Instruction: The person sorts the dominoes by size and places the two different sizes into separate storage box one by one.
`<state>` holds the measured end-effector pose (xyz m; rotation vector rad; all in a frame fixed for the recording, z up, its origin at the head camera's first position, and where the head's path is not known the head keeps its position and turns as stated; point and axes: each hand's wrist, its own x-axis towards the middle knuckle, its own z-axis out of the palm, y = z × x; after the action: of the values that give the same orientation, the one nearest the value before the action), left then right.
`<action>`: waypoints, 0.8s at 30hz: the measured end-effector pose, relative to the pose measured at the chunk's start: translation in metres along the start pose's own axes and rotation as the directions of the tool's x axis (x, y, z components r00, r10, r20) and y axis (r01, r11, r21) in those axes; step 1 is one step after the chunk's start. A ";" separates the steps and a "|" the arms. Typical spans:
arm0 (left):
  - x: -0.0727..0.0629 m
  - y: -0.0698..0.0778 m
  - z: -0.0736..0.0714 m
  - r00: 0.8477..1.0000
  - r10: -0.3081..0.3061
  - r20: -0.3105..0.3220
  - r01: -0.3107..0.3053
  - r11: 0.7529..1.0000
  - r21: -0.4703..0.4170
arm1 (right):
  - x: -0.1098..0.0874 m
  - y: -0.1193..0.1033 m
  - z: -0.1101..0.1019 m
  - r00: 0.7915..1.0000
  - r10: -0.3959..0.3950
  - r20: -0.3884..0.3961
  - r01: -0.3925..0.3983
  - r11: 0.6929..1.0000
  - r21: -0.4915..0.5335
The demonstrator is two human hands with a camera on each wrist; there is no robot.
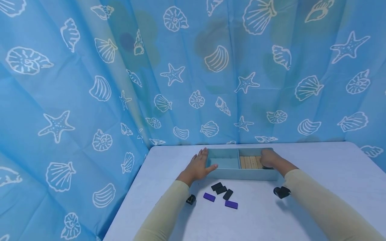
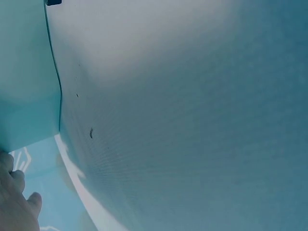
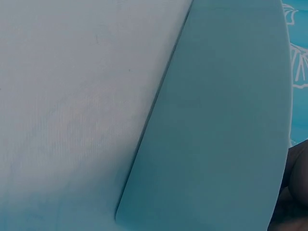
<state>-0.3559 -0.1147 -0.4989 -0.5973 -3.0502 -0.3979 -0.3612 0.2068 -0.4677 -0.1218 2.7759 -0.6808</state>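
My L grip (image 1: 197, 167) spread at box (image 1: 241, 174); R grip (image 1: 269, 158) in R compt (image 1: 250, 152), can't tell its hold. Prob mid-sort; next needs box steady.

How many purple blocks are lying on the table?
2: one purple block toward the left, another purple block farther right and closer to the camera. The sleeves may hide more.
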 end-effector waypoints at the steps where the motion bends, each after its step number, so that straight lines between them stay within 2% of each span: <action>1: 0.000 0.000 0.000 1.000 -0.001 0.001 0.001 1.000 0.000 | -0.001 0.000 0.000 1.000 -0.001 0.004 0.001 1.000 0.009; 10: -0.002 0.001 0.002 1.000 -0.013 0.008 0.013 1.000 -0.003 | -0.006 0.002 -0.005 1.000 -0.002 0.026 -0.001 0.995 0.103; 14: -0.001 0.002 0.004 1.000 -0.012 0.013 0.012 1.000 0.003 | -0.011 0.004 -0.014 0.998 -0.027 0.049 0.016 0.979 0.201; 16: 0.000 0.002 0.004 1.000 -0.008 0.007 0.008 1.000 0.003 | -0.013 0.005 -0.018 0.998 -0.055 0.043 0.041 0.963 0.267; 19: 0.001 0.002 0.002 1.000 -0.009 0.003 0.009 1.000 -0.002 | -0.019 0.006 -0.023 0.995 -0.093 0.024 0.076 0.917 0.392; 22: 0.002 0.001 0.000 1.000 -0.023 0.013 0.023 1.000 -0.003 | -0.024 0.012 -0.023 0.991 -0.133 -0.012 0.123 0.877 0.465; 24: 0.003 0.001 -0.001 1.000 -0.028 0.014 0.028 1.000 -0.009 | -0.028 0.017 -0.022 0.986 -0.162 -0.038 0.160 0.863 0.480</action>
<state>-0.3581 -0.1131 -0.4975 -0.5601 -3.0745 -0.4097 -0.3406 0.2355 -0.4498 -0.2516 2.5165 -1.3894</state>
